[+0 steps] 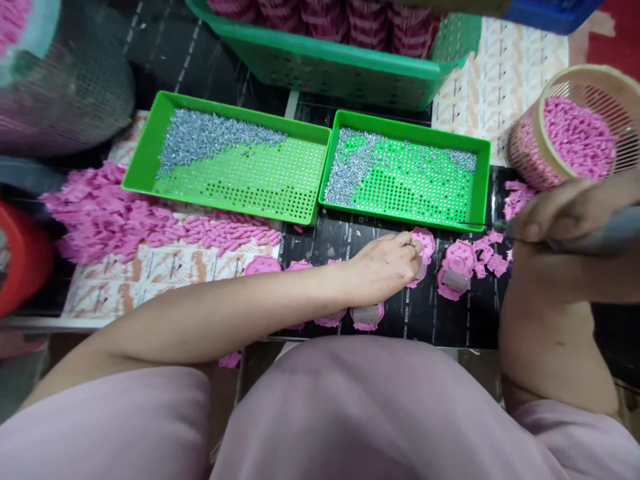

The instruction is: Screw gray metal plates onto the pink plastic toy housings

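My left hand reaches across the table, its bent fingers, one with a ring, closed on the edge of a pink plastic casing. Part of that casing is hidden beneath the fingers. On the right, my right hand grips a grey-bodied screwdriver, whose thin dark shaft points left past the near edge of a green tray. Another pink casing with a grey plate lies between the two hands. Several similar casings sit under and beside my left forearm, one of them with a grey plate.
Two green perforated trays hold small silvery screws. Pink parts are heaped at left, near a red container. A beige basket of pink pieces stands at right. Behind is a green crate of stacked pink parts.
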A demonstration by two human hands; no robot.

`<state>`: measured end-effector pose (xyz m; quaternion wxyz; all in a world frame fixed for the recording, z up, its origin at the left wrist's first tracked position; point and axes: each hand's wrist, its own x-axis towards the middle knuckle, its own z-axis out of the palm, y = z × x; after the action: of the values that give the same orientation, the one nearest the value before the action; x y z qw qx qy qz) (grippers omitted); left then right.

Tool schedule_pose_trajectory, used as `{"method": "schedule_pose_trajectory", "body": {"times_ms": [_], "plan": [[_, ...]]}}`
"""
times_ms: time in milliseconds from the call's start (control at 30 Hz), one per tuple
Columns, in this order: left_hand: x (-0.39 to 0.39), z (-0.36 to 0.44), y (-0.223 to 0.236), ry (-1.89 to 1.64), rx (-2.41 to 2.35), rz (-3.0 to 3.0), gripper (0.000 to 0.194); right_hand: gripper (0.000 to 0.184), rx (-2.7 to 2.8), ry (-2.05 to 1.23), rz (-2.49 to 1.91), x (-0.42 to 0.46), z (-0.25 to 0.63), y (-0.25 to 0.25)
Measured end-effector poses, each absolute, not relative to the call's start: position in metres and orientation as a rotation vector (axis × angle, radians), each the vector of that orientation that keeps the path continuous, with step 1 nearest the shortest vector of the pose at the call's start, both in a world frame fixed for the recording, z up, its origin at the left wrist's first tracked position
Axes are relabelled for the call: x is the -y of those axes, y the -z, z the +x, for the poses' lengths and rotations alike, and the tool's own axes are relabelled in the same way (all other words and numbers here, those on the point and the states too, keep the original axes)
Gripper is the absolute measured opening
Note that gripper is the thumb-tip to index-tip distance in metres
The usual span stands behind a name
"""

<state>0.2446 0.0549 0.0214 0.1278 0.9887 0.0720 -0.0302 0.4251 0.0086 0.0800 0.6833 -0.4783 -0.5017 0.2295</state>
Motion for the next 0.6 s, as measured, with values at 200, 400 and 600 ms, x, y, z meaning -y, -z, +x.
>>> {"method": "schedule_pose_trajectory", "body": {"times_ms": [200,400,600], "plan": [[-0.054,0.247,-0.021,0.096,-0.203,2.882,0.017,0.039,1.109,-0.743,-1.019,0.032,0.391,-0.084],[-0.053,0.246,-0.020,-0.007,-0.221,2.894,0.015,0.035,1.099,-0.705,-0.959,0.032,0.379,-0.066],[-0.053,0.245,-0.018,-0.046,-0.208,2.903,0.017,0.031,1.136,-0.689,-0.896,0.029,0.381,-0.063]]}}
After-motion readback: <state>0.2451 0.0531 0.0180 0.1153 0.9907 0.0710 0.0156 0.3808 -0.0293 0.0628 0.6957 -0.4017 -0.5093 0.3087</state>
